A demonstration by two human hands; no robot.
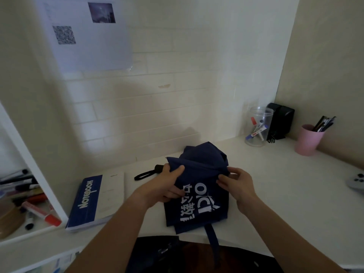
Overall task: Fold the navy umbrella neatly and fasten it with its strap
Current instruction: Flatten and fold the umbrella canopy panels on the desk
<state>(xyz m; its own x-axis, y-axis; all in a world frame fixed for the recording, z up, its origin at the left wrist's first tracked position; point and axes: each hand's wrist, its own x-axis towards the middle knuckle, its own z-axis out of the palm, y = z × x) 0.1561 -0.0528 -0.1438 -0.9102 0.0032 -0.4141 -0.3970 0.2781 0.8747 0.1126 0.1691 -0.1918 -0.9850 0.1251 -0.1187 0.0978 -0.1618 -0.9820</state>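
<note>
The navy umbrella [199, 205] lies loosely collapsed on the white desk [285, 194], its canopy with white lettering spread flat toward me. Its black handle [158, 168] with a wrist loop [142, 176] points left. A navy strap [212, 236] hangs over the desk's front edge. My left hand [168, 184] grips the canopy near the handle, thumb on top of the cloth. My right hand [235, 184] pinches a fold of the canopy at its right edge.
A blue notebook [90, 201] lies left of the umbrella. At the back right stand a clear jar of markers [258, 127], a black box [281, 121] and a pink pen cup [308, 139]. A shelf with markers [29, 196] is at left. A grey controller [356, 183] sits at right.
</note>
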